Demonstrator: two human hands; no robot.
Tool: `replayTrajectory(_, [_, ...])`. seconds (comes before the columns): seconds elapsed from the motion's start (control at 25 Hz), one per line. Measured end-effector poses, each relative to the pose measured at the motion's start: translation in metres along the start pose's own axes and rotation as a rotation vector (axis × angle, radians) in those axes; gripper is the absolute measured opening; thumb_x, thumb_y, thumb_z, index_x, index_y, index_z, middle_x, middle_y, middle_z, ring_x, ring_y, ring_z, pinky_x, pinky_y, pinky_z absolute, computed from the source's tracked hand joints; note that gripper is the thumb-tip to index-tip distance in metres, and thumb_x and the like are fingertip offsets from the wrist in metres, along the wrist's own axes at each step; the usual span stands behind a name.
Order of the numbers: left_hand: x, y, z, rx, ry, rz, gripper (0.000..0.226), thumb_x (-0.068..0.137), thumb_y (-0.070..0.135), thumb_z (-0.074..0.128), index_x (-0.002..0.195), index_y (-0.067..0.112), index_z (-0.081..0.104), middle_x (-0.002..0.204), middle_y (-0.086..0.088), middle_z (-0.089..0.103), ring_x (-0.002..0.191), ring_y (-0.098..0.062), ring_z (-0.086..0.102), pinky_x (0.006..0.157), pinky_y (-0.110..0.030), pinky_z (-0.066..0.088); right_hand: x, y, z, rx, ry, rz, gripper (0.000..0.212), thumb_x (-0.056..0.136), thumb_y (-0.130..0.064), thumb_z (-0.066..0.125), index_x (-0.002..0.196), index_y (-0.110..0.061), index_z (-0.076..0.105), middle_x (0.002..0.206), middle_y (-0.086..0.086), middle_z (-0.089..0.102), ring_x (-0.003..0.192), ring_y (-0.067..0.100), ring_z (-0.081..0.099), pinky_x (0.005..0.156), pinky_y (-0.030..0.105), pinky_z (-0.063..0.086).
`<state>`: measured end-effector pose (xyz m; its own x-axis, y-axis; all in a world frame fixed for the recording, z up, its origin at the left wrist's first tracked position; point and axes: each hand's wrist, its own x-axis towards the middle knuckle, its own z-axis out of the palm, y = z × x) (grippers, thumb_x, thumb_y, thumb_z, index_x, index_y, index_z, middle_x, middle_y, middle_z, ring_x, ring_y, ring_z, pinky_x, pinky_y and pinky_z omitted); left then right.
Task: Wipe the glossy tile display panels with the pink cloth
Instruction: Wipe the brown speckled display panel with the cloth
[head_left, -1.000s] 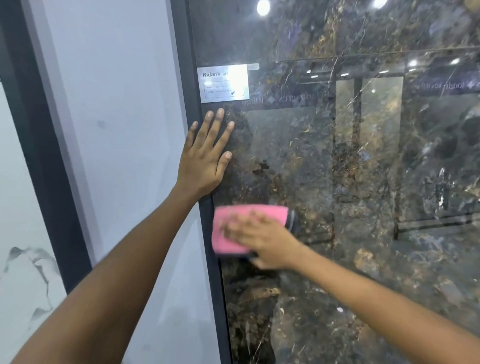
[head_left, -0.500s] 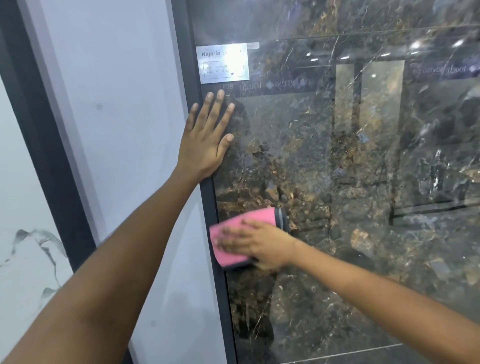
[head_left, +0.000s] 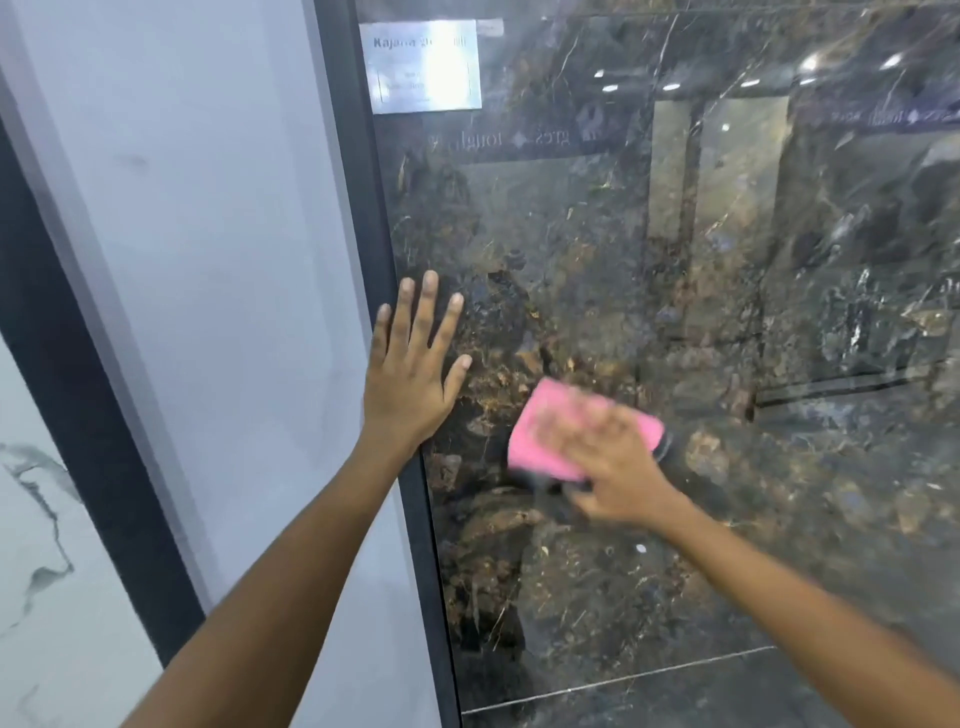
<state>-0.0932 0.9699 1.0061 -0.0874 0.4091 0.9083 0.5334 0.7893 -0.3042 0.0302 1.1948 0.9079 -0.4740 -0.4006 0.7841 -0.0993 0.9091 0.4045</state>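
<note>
Left hand (head_left: 410, 374) flat on dark marble tile panel (head_left: 727, 312), fingers straight, spread. Right hand (head_left: 608, 457), motion-blurred, fingers extended, presses pink cloth (head_left: 535, 436) beneath them; cloth just right of left thumb.

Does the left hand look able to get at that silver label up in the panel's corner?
Probably yes. The left hand lies flat on the dark marble panel, below the label, with only bare tile between them. The right hand with the pink cloth is lower.
</note>
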Motion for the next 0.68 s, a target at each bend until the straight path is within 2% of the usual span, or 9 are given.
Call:
replayTrajectory(0.08, [-0.001, 0.001, 0.000, 0.001, 0.023, 0.001, 0.060, 0.103, 0.042, 0.031, 0.156, 0.018, 0.017, 0.162, -0.013, 0.016, 0.149, -0.031, 0.008, 0.121, -0.042, -0.001, -0.021, -0.008, 0.007, -0.093, -0.137, -0.381, 0.089, 0.071, -0.029, 0.045, 0.154, -0.027, 0.015, 0.162, -0.006, 0.006, 0.150, 0.017, 0.000, 0.120, 0.037, -0.002])
replayTrajectory(0.12, [-0.002, 0.001, 0.001, -0.006, 0.027, -0.003, 0.059, 0.103, 0.042, 0.030, 0.156, 0.018, 0.018, 0.162, -0.013, 0.016, 0.149, -0.031, 0.008, 0.121, -0.043, -0.001, -0.013, 0.006, 0.003, -0.093, -0.086, -0.380, 0.082, 0.072, -0.027, 0.048, 0.151, -0.024, 0.025, 0.160, -0.005, 0.017, 0.150, 0.016, 0.003, 0.121, 0.038, 0.000])
replayTrajectory(0.28, [-0.003, 0.002, 0.001, 0.000, 0.017, -0.022, 0.057, 0.104, 0.042, 0.025, 0.156, 0.018, 0.018, 0.162, -0.012, 0.016, 0.149, -0.030, 0.008, 0.121, -0.043, 0.000, 0.063, 0.066, -0.041, 0.104, 0.353, 0.326, 0.067, 0.073, -0.012, 0.062, 0.138, -0.003, 0.048, 0.147, 0.016, 0.040, 0.146, 0.029, 0.018, 0.120, 0.044, 0.010])
replayTrajectory(0.36, [-0.004, 0.003, 0.000, 0.002, 0.025, -0.014, 0.057, 0.104, 0.041, 0.025, 0.156, 0.018, 0.019, 0.162, -0.012, 0.017, 0.149, -0.030, 0.008, 0.121, -0.042, 0.000, 0.071, 0.045, -0.032, 0.232, 0.405, 0.396, 0.065, 0.071, -0.005, 0.063, 0.134, 0.003, 0.051, 0.143, 0.022, 0.045, 0.142, 0.032, 0.028, 0.119, 0.044, 0.018])
replayTrajectory(0.4, [-0.003, 0.002, -0.001, 0.001, 0.027, -0.010, 0.056, 0.104, 0.040, 0.026, 0.156, 0.018, 0.019, 0.162, -0.013, 0.018, 0.149, -0.030, 0.009, 0.121, -0.043, 0.000, 0.060, 0.020, -0.016, 0.283, 0.355, 0.313, 0.063, 0.069, -0.002, 0.064, 0.131, 0.003, 0.054, 0.140, 0.020, 0.050, 0.138, 0.029, 0.034, 0.117, 0.042, 0.026])
replayTrajectory(0.48, [-0.001, 0.001, -0.002, -0.013, 0.027, -0.010, 0.056, 0.105, 0.038, 0.028, 0.156, 0.018, 0.020, 0.161, -0.014, 0.019, 0.148, -0.031, 0.009, 0.121, -0.043, 0.002, 0.020, -0.040, 0.018, 0.286, 0.095, -0.100, 0.063, 0.065, 0.002, 0.067, 0.127, -0.002, 0.059, 0.136, 0.012, 0.054, 0.133, 0.022, 0.041, 0.109, 0.033, 0.038])
replayTrajectory(0.56, [-0.002, 0.003, -0.002, -0.021, 0.027, -0.017, 0.056, 0.104, 0.038, 0.031, 0.155, 0.017, 0.020, 0.161, -0.014, 0.019, 0.148, -0.031, 0.009, 0.121, -0.044, 0.003, -0.019, -0.068, 0.034, 0.160, -0.192, -0.486, 0.073, 0.069, 0.001, 0.063, 0.139, -0.003, 0.045, 0.147, 0.009, 0.044, 0.144, 0.018, 0.025, 0.117, 0.033, 0.024])
replayTrajectory(0.6, [-0.003, 0.004, -0.002, -0.021, 0.028, -0.018, 0.056, 0.104, 0.037, 0.032, 0.155, 0.017, 0.021, 0.161, -0.014, 0.020, 0.148, -0.031, 0.010, 0.120, -0.043, 0.003, -0.023, -0.057, 0.032, 0.167, -0.255, -0.521, 0.078, 0.071, 0.001, 0.063, 0.143, -0.005, 0.037, 0.150, 0.009, 0.040, 0.146, 0.018, 0.020, 0.119, 0.036, 0.021])
replayTrajectory(0.68, [-0.002, 0.003, -0.003, -0.014, 0.033, -0.012, 0.056, 0.104, 0.037, 0.033, 0.155, 0.017, 0.023, 0.160, -0.015, 0.021, 0.148, -0.032, 0.011, 0.120, -0.042, 0.001, -0.002, -0.015, 0.014, 0.213, -0.104, -0.335, 0.080, 0.072, 0.000, 0.067, 0.144, -0.010, 0.036, 0.149, 0.010, 0.041, 0.142, 0.022, 0.031, 0.118, 0.042, 0.025])
